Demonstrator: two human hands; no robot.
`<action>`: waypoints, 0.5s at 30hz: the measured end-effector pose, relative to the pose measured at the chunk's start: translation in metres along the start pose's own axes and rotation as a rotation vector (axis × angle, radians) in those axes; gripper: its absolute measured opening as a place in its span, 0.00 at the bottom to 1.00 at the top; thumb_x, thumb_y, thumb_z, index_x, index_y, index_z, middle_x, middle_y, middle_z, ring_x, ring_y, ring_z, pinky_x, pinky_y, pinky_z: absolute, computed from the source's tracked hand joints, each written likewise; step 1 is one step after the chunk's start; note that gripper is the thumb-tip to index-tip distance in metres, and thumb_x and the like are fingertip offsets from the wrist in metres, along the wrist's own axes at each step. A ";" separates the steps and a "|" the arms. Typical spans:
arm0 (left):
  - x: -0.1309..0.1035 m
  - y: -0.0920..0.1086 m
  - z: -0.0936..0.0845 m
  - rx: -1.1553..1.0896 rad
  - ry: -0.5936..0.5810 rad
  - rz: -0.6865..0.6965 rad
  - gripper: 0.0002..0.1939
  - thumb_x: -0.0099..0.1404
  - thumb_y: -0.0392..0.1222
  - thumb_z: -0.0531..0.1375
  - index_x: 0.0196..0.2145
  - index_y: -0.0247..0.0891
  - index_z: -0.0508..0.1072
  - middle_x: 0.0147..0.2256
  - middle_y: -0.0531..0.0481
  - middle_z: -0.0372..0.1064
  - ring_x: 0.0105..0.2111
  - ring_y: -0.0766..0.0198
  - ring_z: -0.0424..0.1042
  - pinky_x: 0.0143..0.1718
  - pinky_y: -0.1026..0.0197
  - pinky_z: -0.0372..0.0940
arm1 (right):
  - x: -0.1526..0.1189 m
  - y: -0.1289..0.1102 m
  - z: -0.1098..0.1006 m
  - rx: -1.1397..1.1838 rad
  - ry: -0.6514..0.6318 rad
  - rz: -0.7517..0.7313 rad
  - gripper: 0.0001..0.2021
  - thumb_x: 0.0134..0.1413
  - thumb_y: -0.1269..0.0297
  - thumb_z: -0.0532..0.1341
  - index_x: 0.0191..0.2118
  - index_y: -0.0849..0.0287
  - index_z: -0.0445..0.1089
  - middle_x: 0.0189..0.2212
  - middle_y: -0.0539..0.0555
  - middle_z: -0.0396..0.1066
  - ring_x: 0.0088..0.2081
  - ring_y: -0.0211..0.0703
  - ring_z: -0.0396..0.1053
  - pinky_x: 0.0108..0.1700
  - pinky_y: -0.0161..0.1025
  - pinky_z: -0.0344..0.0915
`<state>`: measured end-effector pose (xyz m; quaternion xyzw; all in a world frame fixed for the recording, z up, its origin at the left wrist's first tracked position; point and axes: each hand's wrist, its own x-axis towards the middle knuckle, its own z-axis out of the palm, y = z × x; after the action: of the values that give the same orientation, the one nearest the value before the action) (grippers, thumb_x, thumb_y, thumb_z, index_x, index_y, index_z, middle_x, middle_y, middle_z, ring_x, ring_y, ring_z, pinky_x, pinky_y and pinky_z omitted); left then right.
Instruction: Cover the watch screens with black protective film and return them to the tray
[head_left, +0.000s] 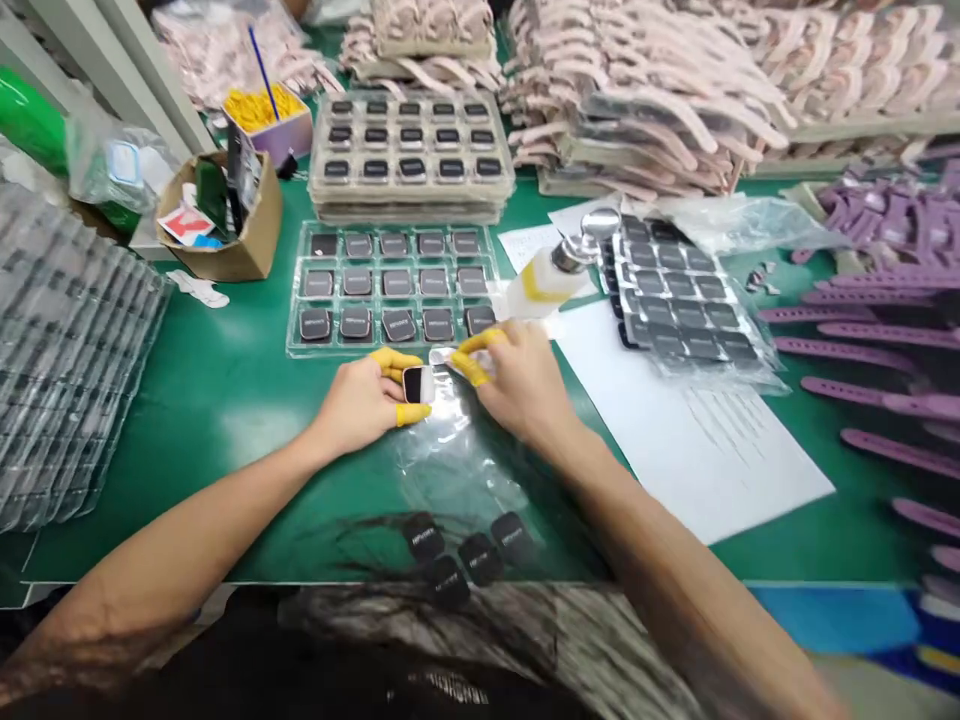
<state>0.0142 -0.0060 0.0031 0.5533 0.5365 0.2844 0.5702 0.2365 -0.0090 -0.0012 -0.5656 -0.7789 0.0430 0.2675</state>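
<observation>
My left hand (358, 402), with yellow finger cots, holds a small square smartwatch body (414, 386) between thumb and fingers, its dark screen partly showing. Just right of it, my right hand (525, 380), also in yellow finger cots, pinches a small whitish piece (441, 356), perhaps a wipe or film; its kind is unclear. Beyond both hands lies a clear tray (292, 340) of dark square pieces in rows. A clear plastic sheet or bag (457, 455) lies below the hands. Several loose black squares with pale lettering (480, 558) are at the table's near edge.
A pump bottle (536, 290) stands behind my right hand, beside white paper (720, 450) and bagged black squares (675, 295). Stacked trays (67, 370) and a cardboard box (259, 235) are left. Purple straps (892, 400) lie right; pink straps (637, 70) are piled behind.
</observation>
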 end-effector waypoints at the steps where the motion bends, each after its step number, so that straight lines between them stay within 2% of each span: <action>1: 0.001 0.001 -0.001 0.005 -0.029 0.006 0.31 0.45 0.36 0.77 0.48 0.37 0.77 0.35 0.50 0.80 0.31 0.64 0.78 0.32 0.64 0.72 | -0.010 0.005 -0.013 0.039 0.032 -0.039 0.09 0.67 0.58 0.64 0.45 0.56 0.77 0.45 0.62 0.76 0.49 0.57 0.71 0.49 0.53 0.69; 3: 0.004 0.002 -0.004 0.020 -0.081 0.011 0.30 0.47 0.37 0.77 0.49 0.36 0.77 0.34 0.51 0.79 0.30 0.66 0.77 0.34 0.63 0.72 | -0.038 0.012 -0.039 0.226 -0.008 -0.171 0.09 0.67 0.58 0.65 0.50 0.50 0.75 0.46 0.57 0.78 0.49 0.53 0.73 0.50 0.53 0.70; 5: 0.005 0.003 -0.005 0.032 -0.112 0.009 0.30 0.48 0.37 0.77 0.49 0.36 0.77 0.33 0.52 0.79 0.30 0.66 0.77 0.33 0.63 0.72 | -0.072 0.016 -0.059 0.393 -0.204 -0.247 0.12 0.68 0.58 0.66 0.54 0.42 0.73 0.45 0.50 0.81 0.49 0.51 0.75 0.49 0.53 0.72; 8: 0.006 0.002 -0.005 0.039 -0.122 0.015 0.31 0.49 0.38 0.77 0.51 0.37 0.77 0.33 0.52 0.78 0.30 0.66 0.77 0.31 0.65 0.71 | -0.114 0.021 -0.067 0.396 -0.371 -0.251 0.24 0.63 0.56 0.70 0.63 0.36 0.69 0.49 0.51 0.83 0.57 0.58 0.74 0.52 0.60 0.72; 11: 0.006 0.000 -0.005 0.034 -0.097 0.037 0.31 0.47 0.38 0.78 0.50 0.37 0.78 0.35 0.51 0.79 0.31 0.66 0.77 0.32 0.65 0.72 | -0.130 0.026 -0.059 0.381 -0.354 -0.207 0.30 0.57 0.57 0.75 0.64 0.33 0.70 0.44 0.52 0.84 0.57 0.61 0.74 0.52 0.64 0.70; 13: 0.006 -0.001 -0.005 0.034 -0.093 0.042 0.31 0.47 0.38 0.78 0.49 0.37 0.78 0.34 0.50 0.79 0.30 0.66 0.77 0.33 0.65 0.72 | -0.130 0.026 -0.053 0.360 -0.315 -0.174 0.25 0.56 0.59 0.75 0.59 0.35 0.75 0.40 0.52 0.83 0.53 0.59 0.76 0.51 0.61 0.71; 15: 0.005 -0.001 -0.006 0.036 -0.098 0.038 0.31 0.47 0.38 0.78 0.49 0.37 0.78 0.34 0.51 0.78 0.31 0.65 0.78 0.32 0.65 0.72 | -0.126 0.024 -0.048 0.329 -0.273 -0.145 0.16 0.57 0.60 0.74 0.51 0.37 0.80 0.38 0.52 0.80 0.47 0.55 0.76 0.47 0.57 0.72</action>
<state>0.0098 0.0004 0.0013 0.5867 0.5023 0.2580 0.5804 0.3068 -0.1254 -0.0156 -0.4458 -0.8290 0.2262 0.2507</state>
